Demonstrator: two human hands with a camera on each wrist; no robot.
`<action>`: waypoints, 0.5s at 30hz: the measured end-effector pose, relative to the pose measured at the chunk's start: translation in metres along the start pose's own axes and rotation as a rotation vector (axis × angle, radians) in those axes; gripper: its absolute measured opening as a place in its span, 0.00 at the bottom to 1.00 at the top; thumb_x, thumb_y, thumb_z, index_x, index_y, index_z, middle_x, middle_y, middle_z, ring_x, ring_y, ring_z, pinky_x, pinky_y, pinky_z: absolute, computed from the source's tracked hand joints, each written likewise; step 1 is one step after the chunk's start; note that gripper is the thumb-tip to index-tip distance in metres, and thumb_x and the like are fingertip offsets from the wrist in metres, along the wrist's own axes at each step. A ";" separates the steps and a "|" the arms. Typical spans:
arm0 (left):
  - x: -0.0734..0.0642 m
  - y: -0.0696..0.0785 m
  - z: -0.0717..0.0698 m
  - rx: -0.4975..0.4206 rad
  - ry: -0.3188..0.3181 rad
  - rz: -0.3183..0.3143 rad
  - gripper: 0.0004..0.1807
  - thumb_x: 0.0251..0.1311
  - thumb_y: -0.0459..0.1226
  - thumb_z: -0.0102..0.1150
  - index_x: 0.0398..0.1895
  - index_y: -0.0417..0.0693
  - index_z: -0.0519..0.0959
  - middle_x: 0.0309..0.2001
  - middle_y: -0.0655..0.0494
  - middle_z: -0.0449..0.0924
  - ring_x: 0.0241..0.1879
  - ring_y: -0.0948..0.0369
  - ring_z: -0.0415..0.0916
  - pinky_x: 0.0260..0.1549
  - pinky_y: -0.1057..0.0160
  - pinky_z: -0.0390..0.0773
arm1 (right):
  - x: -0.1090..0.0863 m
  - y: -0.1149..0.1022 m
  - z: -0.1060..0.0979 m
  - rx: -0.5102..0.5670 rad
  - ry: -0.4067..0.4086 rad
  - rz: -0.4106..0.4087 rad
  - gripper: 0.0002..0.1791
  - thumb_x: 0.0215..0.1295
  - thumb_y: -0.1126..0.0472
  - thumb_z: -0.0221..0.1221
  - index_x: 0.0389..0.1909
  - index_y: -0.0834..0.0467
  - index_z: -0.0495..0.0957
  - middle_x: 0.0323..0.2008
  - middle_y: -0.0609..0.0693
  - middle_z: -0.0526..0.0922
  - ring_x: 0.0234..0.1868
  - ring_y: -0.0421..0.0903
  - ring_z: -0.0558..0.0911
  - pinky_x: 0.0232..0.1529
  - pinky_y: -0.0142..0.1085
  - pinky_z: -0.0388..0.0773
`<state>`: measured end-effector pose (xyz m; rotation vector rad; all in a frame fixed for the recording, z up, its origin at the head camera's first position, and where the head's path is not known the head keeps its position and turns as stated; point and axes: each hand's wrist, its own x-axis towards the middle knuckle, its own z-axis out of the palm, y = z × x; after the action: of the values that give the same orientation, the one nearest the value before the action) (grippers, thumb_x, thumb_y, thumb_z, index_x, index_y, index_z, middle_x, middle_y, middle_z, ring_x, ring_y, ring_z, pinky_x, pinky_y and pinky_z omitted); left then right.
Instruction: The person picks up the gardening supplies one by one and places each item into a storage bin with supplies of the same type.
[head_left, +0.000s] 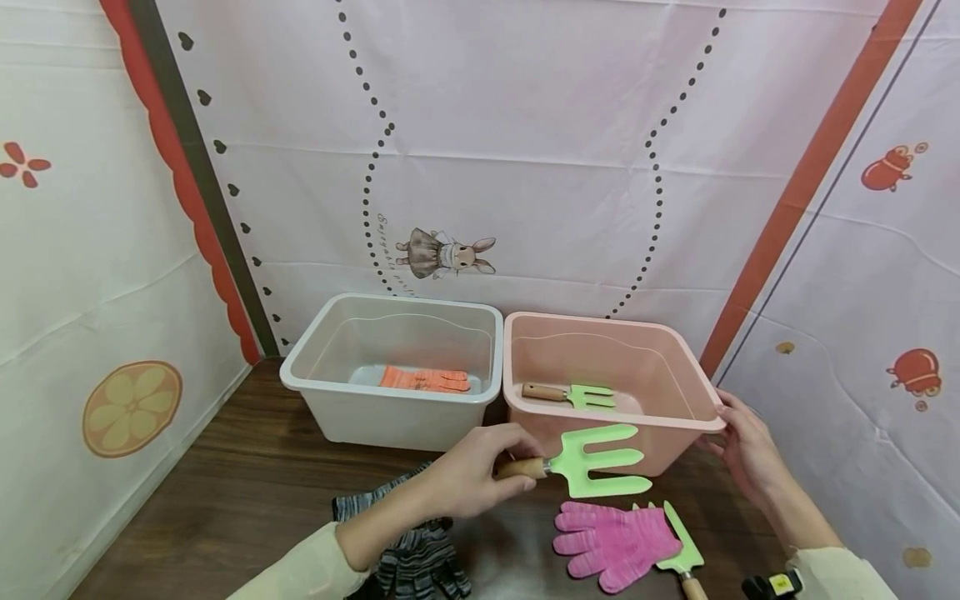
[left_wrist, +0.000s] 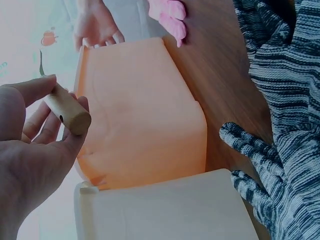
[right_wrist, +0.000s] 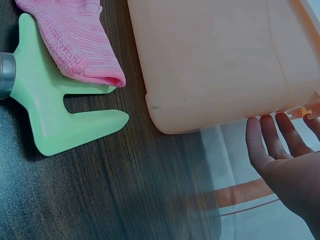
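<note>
Printed cloth (head_left: pixel 525 100) hung behind the worktop (head_left: pixel 232 475), and from my remote seat I'd have called it partway through. Done so far, by the look of it: an orange glove (head_left: pixel 425 380) (maybe a pair) lay on the floor of the pale grey bin (head_left: pixel 390 417), and a small fork (head_left: pixel 583 395) with green tines lay inside the pink bin (head_left: pixel 675 446), both bins side by side toward the worktop's back edge. Left over, I figured: the green fork (head_left: pixel 581 462) I had in my left hand (head_left: pixel 480 475), fingers gripping its wooden handle, in front of the pink bin's front wall and not yet inside; a pink glove (head_left: pixel 615 537) toward the worktop's near edge, right of centre, partly covering another fork (head_left: pixel 681 554); and striped gloves (head_left: pixel 420 558) further left, couldn't tell how many. My right hand (head_left: pixel 750 446) was holding the pink bin's rim at its front right corner, fingers fairly straight.
</note>
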<state>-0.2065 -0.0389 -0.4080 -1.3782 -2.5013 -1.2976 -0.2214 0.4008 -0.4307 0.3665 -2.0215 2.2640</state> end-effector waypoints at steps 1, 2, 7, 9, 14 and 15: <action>0.000 0.000 -0.001 0.003 0.005 0.002 0.16 0.68 0.37 0.72 0.56 0.51 0.81 0.47 0.66 0.82 0.45 0.71 0.78 0.46 0.70 0.82 | 0.000 0.000 0.000 0.004 -0.002 -0.001 0.19 0.88 0.61 0.42 0.67 0.48 0.75 0.57 0.39 0.84 0.52 0.37 0.85 0.49 0.35 0.87; 0.001 0.000 -0.001 0.003 0.007 0.001 0.16 0.68 0.37 0.72 0.56 0.50 0.81 0.47 0.66 0.83 0.45 0.71 0.78 0.46 0.70 0.82 | 0.000 0.000 0.000 0.009 -0.002 0.000 0.19 0.88 0.61 0.42 0.67 0.49 0.75 0.56 0.40 0.84 0.52 0.37 0.85 0.49 0.35 0.87; 0.004 0.000 -0.004 0.000 0.013 -0.004 0.16 0.68 0.37 0.72 0.56 0.50 0.81 0.46 0.66 0.84 0.44 0.71 0.79 0.45 0.70 0.82 | 0.000 0.000 0.000 0.002 0.014 0.008 0.18 0.88 0.60 0.43 0.67 0.48 0.76 0.57 0.39 0.84 0.53 0.37 0.84 0.49 0.35 0.87; 0.005 0.001 -0.006 0.001 0.017 -0.008 0.16 0.68 0.37 0.73 0.55 0.50 0.82 0.46 0.66 0.84 0.44 0.71 0.79 0.45 0.69 0.82 | -0.001 0.000 0.001 0.001 0.019 0.011 0.18 0.87 0.60 0.43 0.67 0.48 0.76 0.57 0.39 0.84 0.53 0.37 0.84 0.49 0.35 0.87; 0.008 0.002 -0.009 0.000 0.035 -0.022 0.17 0.67 0.36 0.73 0.57 0.51 0.82 0.46 0.66 0.84 0.41 0.69 0.78 0.42 0.69 0.82 | -0.002 0.000 0.001 0.010 0.022 0.014 0.19 0.87 0.61 0.43 0.67 0.49 0.76 0.56 0.39 0.84 0.52 0.38 0.85 0.49 0.35 0.87; 0.009 0.002 -0.010 0.001 0.040 -0.022 0.17 0.67 0.36 0.73 0.57 0.51 0.82 0.46 0.66 0.84 0.40 0.69 0.78 0.41 0.69 0.82 | -0.001 0.000 0.001 0.013 0.022 0.015 0.19 0.87 0.61 0.43 0.67 0.49 0.76 0.56 0.39 0.84 0.52 0.38 0.85 0.49 0.35 0.87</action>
<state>-0.2140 -0.0386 -0.3971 -1.3153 -2.4973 -1.3146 -0.2199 0.3999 -0.4309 0.3275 -2.0068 2.2803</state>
